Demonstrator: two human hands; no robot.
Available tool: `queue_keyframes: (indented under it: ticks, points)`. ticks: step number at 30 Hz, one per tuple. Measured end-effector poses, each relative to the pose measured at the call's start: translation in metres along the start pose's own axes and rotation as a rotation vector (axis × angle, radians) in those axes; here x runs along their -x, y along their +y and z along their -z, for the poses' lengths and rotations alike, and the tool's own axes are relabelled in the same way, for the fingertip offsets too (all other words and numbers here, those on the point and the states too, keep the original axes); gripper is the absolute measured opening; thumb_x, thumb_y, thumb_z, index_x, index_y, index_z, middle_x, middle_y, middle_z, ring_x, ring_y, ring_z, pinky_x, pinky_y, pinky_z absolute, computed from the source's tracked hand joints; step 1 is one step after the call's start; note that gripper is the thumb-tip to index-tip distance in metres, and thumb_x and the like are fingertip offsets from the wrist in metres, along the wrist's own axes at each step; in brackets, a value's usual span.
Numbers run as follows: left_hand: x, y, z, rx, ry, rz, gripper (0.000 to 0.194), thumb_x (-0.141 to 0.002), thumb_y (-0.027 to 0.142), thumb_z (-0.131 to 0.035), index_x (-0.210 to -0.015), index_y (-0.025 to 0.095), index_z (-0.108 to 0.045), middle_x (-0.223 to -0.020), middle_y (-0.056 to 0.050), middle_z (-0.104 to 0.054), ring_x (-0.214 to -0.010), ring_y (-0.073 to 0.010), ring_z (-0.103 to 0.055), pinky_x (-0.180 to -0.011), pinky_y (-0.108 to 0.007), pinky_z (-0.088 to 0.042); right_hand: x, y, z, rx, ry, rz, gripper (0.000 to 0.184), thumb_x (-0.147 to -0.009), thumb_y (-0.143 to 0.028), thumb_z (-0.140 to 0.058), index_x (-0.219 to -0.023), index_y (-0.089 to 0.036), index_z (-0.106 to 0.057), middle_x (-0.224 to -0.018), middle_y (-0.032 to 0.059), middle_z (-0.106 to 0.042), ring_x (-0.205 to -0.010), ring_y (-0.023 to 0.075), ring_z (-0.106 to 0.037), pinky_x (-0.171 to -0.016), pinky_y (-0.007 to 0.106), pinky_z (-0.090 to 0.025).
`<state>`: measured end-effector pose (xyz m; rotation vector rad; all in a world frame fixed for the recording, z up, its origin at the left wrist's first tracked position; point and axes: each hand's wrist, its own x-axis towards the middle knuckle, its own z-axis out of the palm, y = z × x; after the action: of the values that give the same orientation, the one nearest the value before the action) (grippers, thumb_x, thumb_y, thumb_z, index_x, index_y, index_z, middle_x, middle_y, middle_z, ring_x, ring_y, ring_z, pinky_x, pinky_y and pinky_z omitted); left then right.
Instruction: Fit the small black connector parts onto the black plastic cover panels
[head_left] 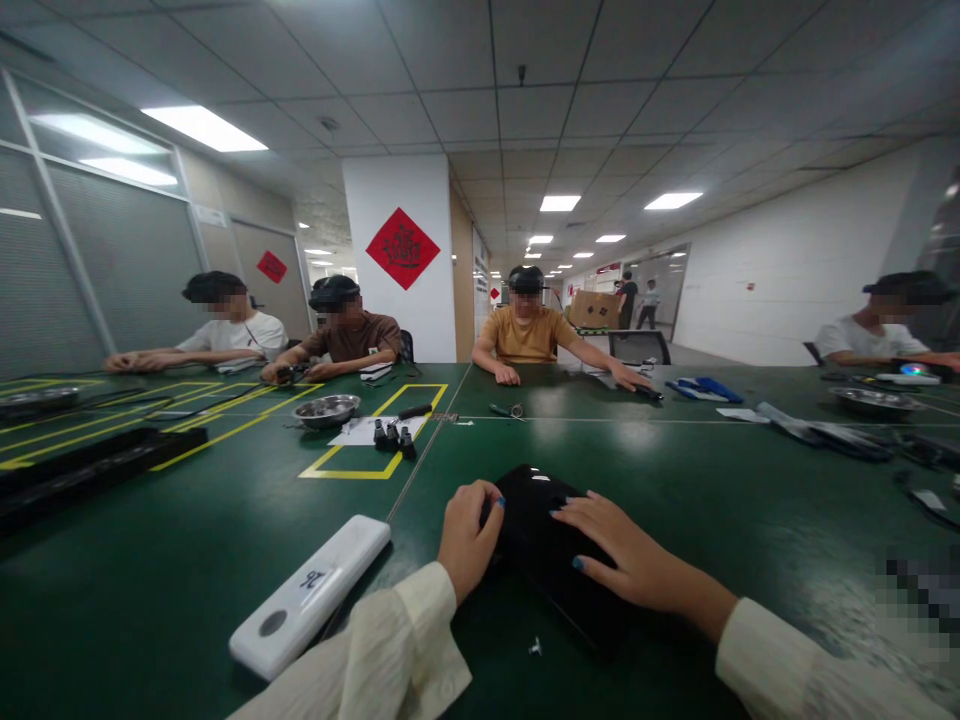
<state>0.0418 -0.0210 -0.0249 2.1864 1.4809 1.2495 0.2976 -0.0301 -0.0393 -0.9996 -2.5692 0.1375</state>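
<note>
A glossy black flat case or panel point(544, 525) lies tilted on the green table in front of me; its exact kind is unclear. My left hand point(469, 540) is closed at its left edge, fingers curled, with the fingertips partly hidden. Across its top surface rests my right hand point(626, 555), fingers spread and flat, gripping nothing. Just in front of the panel's near side is a small pale metallic piece point(535, 647), too small to name. Left of my left forearm sits a white oblong device point(311, 597) marked with a number and a grey oval.
Beyond my hands, several dark cylindrical parts point(395, 437) stand on white paper beside a metal bowl point(326, 410). A long black tray point(97, 470) lies at left. Co-workers sit across the table, one in an orange shirt point(529, 335). Blue tools point(703, 388) and bags point(821, 430) lie at right.
</note>
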Motion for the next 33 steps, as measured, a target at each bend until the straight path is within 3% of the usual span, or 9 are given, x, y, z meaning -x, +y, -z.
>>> queue_keyframes:
  ticks: [4, 10, 13, 19, 22, 24, 28, 33]
  points:
    - [-0.001, -0.002, -0.001, -0.036, 0.016, 0.003, 0.015, -0.085, 0.029, -0.04, -0.082, 0.021, -0.052, -0.085, -0.004, -0.059, -0.086, -0.0213, -0.054, -0.079, -0.037, -0.041, -0.001, 0.001, -0.001, -0.007, 0.03, -0.017, 0.052, -0.092, -0.046, -0.041, -0.14, -0.025, -0.037, -0.141, 0.0086, -0.044, -0.134, 0.0245, -0.032, -0.114, 0.053, -0.015]
    - [0.0, -0.012, -0.008, -0.045, 0.159, 0.101, 0.021, -0.086, 0.032, -0.042, -0.102, 0.019, -0.047, -0.091, -0.005, -0.058, -0.091, -0.0213, -0.055, -0.086, -0.04, -0.042, -0.004, -0.005, -0.002, 0.019, 0.093, -0.024, 0.041, -0.092, -0.039, -0.041, -0.128, -0.022, -0.047, -0.127, 0.0103, -0.052, -0.124, 0.0239, -0.042, -0.11, 0.049, -0.025]
    - [0.001, -0.014, -0.009, -0.086, 0.149, 0.156, 0.027, -0.085, 0.032, -0.044, -0.108, 0.018, -0.046, -0.095, -0.006, -0.057, -0.094, -0.0224, -0.055, -0.087, -0.041, -0.042, -0.003, -0.008, -0.005, 0.075, 0.179, -0.028, 0.037, -0.091, -0.033, -0.041, -0.125, -0.021, -0.048, -0.122, 0.0095, -0.055, -0.12, 0.0239, -0.044, -0.109, 0.05, -0.025]
    - [0.003, -0.004, -0.001, -0.18, 0.123, -0.002, 0.02, -0.087, 0.035, -0.043, -0.099, 0.021, -0.051, -0.102, -0.006, -0.057, -0.101, -0.0223, -0.053, -0.088, -0.04, -0.042, -0.004, -0.013, -0.013, 0.179, 0.342, -0.115, 0.034, -0.09, -0.026, -0.04, -0.123, -0.018, -0.048, -0.113, 0.0109, -0.057, -0.1, 0.0233, -0.05, -0.091, 0.043, -0.038]
    - [0.004, 0.0, 0.001, -0.242, 0.072, -0.017, 0.026, -0.085, 0.039, -0.048, -0.102, 0.02, -0.052, -0.105, -0.006, -0.057, -0.104, -0.0239, -0.053, -0.088, -0.041, -0.042, -0.007, -0.014, -0.018, 0.253, 0.425, -0.198, 0.034, -0.09, -0.026, -0.04, -0.121, -0.018, -0.049, -0.109, 0.011, -0.057, -0.096, 0.0236, -0.05, -0.087, 0.042, -0.038]
    - [0.004, 0.0, 0.001, -0.281, -0.022, -0.03, 0.031, -0.082, 0.043, -0.052, -0.103, 0.02, -0.052, -0.105, -0.006, -0.059, -0.102, -0.0245, -0.054, -0.09, -0.043, -0.041, -0.008, -0.014, -0.02, 0.284, 0.451, -0.237, 0.033, -0.09, -0.027, -0.04, -0.121, -0.018, -0.05, -0.106, 0.0106, -0.058, -0.093, 0.0234, -0.05, -0.084, 0.041, -0.037]
    - [0.004, 0.001, 0.004, -0.348, -0.22, -0.186, 0.029, -0.078, 0.047, -0.056, -0.093, 0.022, -0.056, -0.095, -0.002, -0.064, -0.096, -0.0223, -0.059, -0.102, -0.047, -0.031, -0.009, -0.013, -0.022, 0.304, 0.464, -0.279, 0.033, -0.091, -0.026, -0.04, -0.121, -0.017, -0.049, -0.103, 0.0094, -0.06, -0.09, 0.022, -0.051, -0.083, 0.039, -0.036]
    - [0.003, 0.002, 0.01, -0.368, -0.246, -0.232, 0.04, -0.074, 0.048, -0.06, -0.105, 0.024, -0.054, -0.103, -0.003, -0.064, -0.099, -0.0245, -0.059, -0.104, -0.049, -0.029, -0.009, -0.013, -0.025, 0.339, 0.463, -0.352, 0.034, -0.091, -0.025, -0.04, -0.123, -0.016, -0.048, -0.1, 0.0084, -0.061, -0.089, 0.022, -0.051, -0.082, 0.039, -0.035]
